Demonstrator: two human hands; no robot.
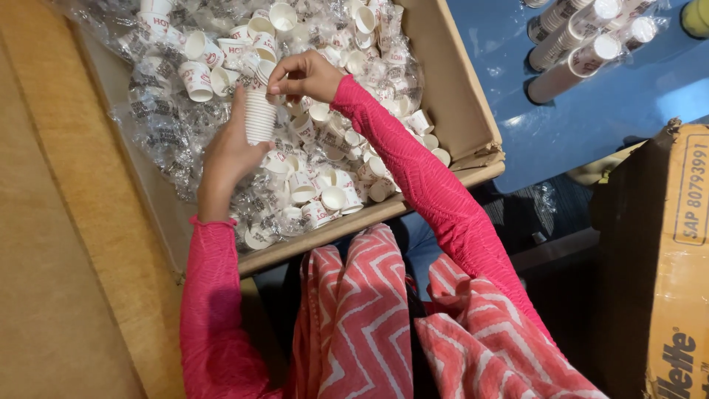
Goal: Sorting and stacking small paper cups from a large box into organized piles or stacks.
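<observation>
Head view, looking down into a large open cardboard box point(458, 111) heaped with small white paper cups point(325, 192) and crumpled clear plastic wrap point(159, 133). Left hand point(229, 151) wrapped around a short stack of nested white cups point(259, 117), held upright above the heap near the middle of the box, fingers curled about its lower part. Right hand point(306, 74) just above and beside the top of that stack, fingertips bunched and pinching at the rim of the topmost cup; exact hold hidden by the fingers. Both arms in bright pink sleeves, the right one crossing over the near edge of the box. Loose cups lying every way in the box, some on their sides, some mouth up, many printed in red, thickest around the hands and along the near wall. Below the box, a lap covered in red and white zigzag cloth point(369, 318). To the upper right, a blue counter point(591, 118) carrying several long sleeves of stacked cups point(572, 52) in clear wrap, lying side by side, well apart from the hands. At the right edge, a second, taller brown carton point(665, 258) with dark print. Along the left, a tan surface point(59, 222) beside the box.
</observation>
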